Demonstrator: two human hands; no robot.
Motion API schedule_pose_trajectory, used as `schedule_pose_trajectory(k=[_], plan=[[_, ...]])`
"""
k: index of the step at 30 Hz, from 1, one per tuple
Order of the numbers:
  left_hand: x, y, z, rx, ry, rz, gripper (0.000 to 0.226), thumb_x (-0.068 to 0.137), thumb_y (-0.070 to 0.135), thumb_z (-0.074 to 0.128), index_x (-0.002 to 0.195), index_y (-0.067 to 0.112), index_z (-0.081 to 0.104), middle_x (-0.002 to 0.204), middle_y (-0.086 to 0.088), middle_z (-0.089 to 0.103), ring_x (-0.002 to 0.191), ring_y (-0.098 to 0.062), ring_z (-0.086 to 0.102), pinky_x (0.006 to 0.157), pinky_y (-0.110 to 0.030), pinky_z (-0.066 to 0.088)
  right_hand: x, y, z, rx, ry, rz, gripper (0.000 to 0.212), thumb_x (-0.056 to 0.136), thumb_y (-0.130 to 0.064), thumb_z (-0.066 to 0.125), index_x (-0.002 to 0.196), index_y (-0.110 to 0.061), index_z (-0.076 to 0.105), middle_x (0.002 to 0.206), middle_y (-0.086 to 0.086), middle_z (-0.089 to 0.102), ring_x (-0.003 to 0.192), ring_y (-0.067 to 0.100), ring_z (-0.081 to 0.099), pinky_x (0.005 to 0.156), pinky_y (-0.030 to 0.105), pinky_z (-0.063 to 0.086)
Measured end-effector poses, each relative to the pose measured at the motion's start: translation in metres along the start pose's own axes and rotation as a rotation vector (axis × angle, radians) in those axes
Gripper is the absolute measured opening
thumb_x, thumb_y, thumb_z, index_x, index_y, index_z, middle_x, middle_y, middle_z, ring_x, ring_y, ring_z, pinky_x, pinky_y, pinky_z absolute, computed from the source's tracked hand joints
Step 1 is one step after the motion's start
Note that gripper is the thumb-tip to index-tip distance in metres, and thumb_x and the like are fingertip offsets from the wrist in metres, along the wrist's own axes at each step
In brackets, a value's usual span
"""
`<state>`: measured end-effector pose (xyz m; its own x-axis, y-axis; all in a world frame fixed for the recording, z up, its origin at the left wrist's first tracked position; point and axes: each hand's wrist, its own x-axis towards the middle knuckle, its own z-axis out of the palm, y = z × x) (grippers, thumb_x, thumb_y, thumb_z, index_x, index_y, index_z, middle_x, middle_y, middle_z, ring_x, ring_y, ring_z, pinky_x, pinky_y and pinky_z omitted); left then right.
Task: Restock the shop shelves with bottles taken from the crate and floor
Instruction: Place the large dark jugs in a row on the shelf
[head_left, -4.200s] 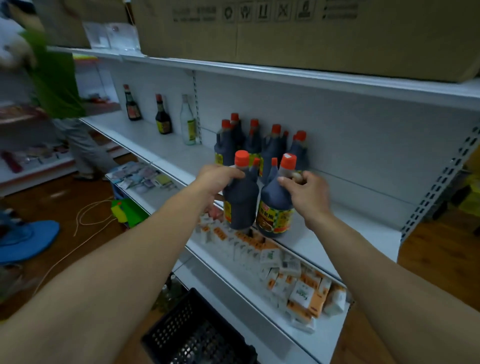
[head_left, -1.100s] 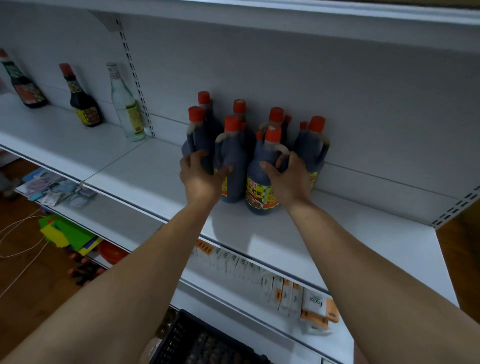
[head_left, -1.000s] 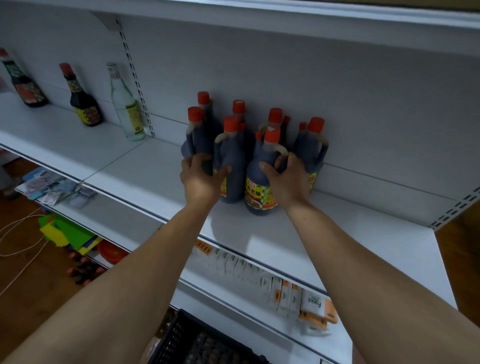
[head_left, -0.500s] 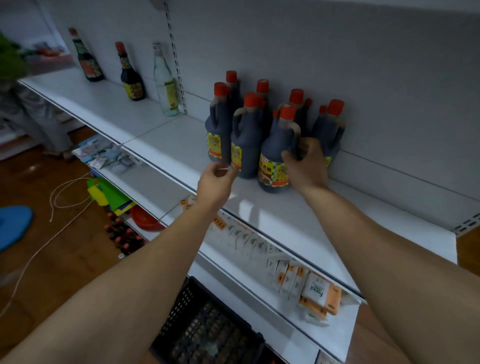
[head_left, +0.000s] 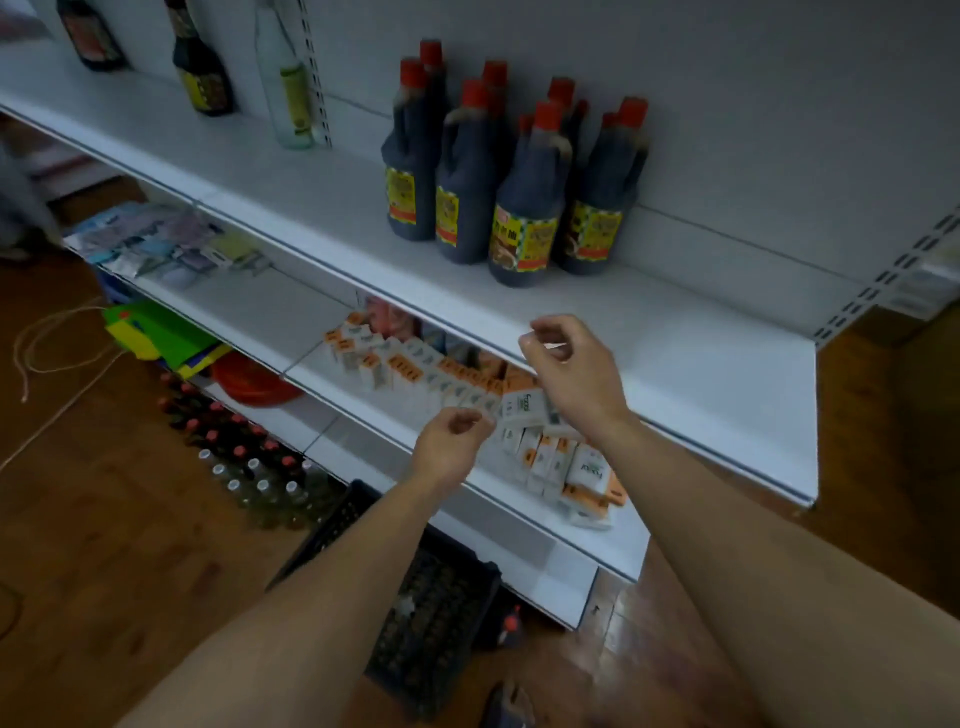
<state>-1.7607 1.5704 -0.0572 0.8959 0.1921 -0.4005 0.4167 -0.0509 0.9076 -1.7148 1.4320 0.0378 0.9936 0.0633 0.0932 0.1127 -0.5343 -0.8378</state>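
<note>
Your L hand (head_left: 451, 449) and R hand (head_left: 570, 371): both empty, fingers loosely curled, in front of shelf (head_left: 701, 364) edge, well apart from dark bottles (head_left: 522, 218) clustered at back wall. Below your arms: black crate (head_left: 318, 535); floor bottles (head_left: 244, 457) left of it. Behind hands: small cartons (head_left: 415, 374). Counts: 4 dark bottles in front row, more behind, approx. 10 caps; 3 lone bottles (head_left: 200, 78) far left.
</note>
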Motion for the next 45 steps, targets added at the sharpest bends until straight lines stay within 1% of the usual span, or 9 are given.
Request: schedule_pose_trajectory(k=[4, 8, 17, 22, 25, 27, 30, 35, 45], plan=[[-0.023, -0.061, 0.01, 0.015, -0.026, -0.116, 0.03, 0.087, 0.042, 0.066, 0.105, 0.018, 0.062, 0.109, -0.001, 0.064, 0.103, -0.021, 0.061, 0.09, -0.037, 0.05, -0.043, 0.035, 0.019, -0.028, -0.086, 0.054, 0.027, 0.093, -0.035, 0.059, 0.117, -0.022, 0.059, 0.101, -0.012, 0.06, 0.086, -0.002, 0.056, 0.078, 0.016, 0.045], [-0.039, -0.117, 0.021, -0.004, 0.001, -0.197, 0.018, 0.087, 0.034, 0.068, 0.095, 0.018, 0.064, 0.099, -0.001, 0.066, 0.098, -0.021, 0.062, 0.078, -0.027, 0.046, -0.068, 0.077, 0.04, -0.038, -0.172, 0.141, 0.028, 0.094, -0.035, 0.058, 0.118, -0.021, 0.059, 0.091, -0.021, 0.055, 0.079, -0.006, 0.053, 0.067, 0.009, 0.04], [-0.053, -0.275, 0.095, 0.082, 0.067, -0.44, 0.036, 0.092, 0.042, 0.06, 0.118, 0.017, 0.059, 0.113, 0.001, 0.061, 0.104, -0.019, 0.057, 0.089, -0.033, 0.047, -0.109, 0.242, 0.077, -0.057, -0.391, 0.29, 0.021, 0.092, -0.033, 0.06, 0.111, -0.024, 0.061, 0.088, -0.02, 0.057, 0.077, 0.001, 0.058, 0.081, 0.03, 0.052], [-0.033, -0.381, 0.146, 0.107, 0.031, -0.593, 0.038, 0.093, 0.042, 0.058, 0.124, 0.02, 0.055, 0.118, 0.002, 0.055, 0.112, -0.021, 0.054, 0.096, -0.035, 0.044, -0.137, 0.362, 0.099, -0.164, -0.553, 0.388, 0.016, 0.093, -0.037, 0.057, 0.109, -0.033, 0.056, 0.095, -0.019, 0.06, 0.079, 0.001, 0.06, 0.068, 0.021, 0.047], [-0.006, -0.448, 0.169, 0.118, 0.034, -0.641, 0.039, 0.091, 0.036, 0.062, 0.123, 0.014, 0.055, 0.109, 0.0, 0.053, 0.107, -0.021, 0.053, 0.095, -0.032, 0.042, -0.152, 0.436, 0.128, -0.211, -0.571, 0.429, 0.016, 0.093, -0.033, 0.057, 0.109, -0.031, 0.059, 0.099, -0.015, 0.063, 0.082, 0.007, 0.06, 0.071, 0.02, 0.047], [0.016, -0.495, 0.181, 0.146, 0.062, -0.63, 0.041, 0.088, 0.032, 0.067, 0.121, 0.012, 0.055, 0.107, -0.002, 0.055, 0.107, -0.023, 0.055, 0.092, -0.031, 0.042, -0.162, 0.487, 0.154, -0.213, -0.553, 0.469, 0.013, 0.092, -0.028, 0.058, 0.104, -0.032, 0.061, 0.097, -0.016, 0.063, 0.088, 0.01, 0.061, 0.079, 0.023, 0.05], [0.051, -0.557, 0.196, 0.144, 0.045, -0.589, 0.053, 0.086, 0.029, 0.069, 0.132, 0.014, 0.049, 0.13, -0.006, 0.054, 0.122, -0.026, 0.051, 0.102, -0.04, 0.044, -0.17, 0.555, 0.196, -0.258, -0.524, 0.49, 0.015, 0.09, -0.026, 0.057, 0.104, -0.03, 0.063, 0.099, -0.012, 0.065, 0.091, 0.011, 0.061, 0.073, 0.013, 0.044], [0.099, -0.626, 0.21, 0.224, 0.082, -0.484, 0.059, 0.087, 0.028, 0.068, 0.14, 0.022, 0.042, 0.139, -0.006, 0.051, 0.12, -0.027, 0.054, 0.102, -0.044, 0.045, -0.172, 0.635, 0.252, -0.246, -0.474, 0.505, 0.028, 0.087, -0.021, 0.058, 0.114, -0.029, 0.064, 0.108, -0.009, 0.067, 0.1, 0.013, 0.062, 0.088, 0.025, 0.048], [0.121, -0.66, 0.225, 0.339, 0.243, -0.291, 0.019, 0.088, 0.032, 0.065, 0.103, 0.02, 0.063, 0.1, -0.003, 0.065, 0.097, -0.022, 0.058, 0.078, -0.037, 0.048, -0.162, 0.689, 0.291, -0.249, -0.481, 0.419, 0.027, 0.086, -0.024, 0.061, 0.112, -0.03, 0.067, 0.109, -0.007, 0.067, 0.091, 0.005, 0.058, 0.088, 0.023, 0.049]])
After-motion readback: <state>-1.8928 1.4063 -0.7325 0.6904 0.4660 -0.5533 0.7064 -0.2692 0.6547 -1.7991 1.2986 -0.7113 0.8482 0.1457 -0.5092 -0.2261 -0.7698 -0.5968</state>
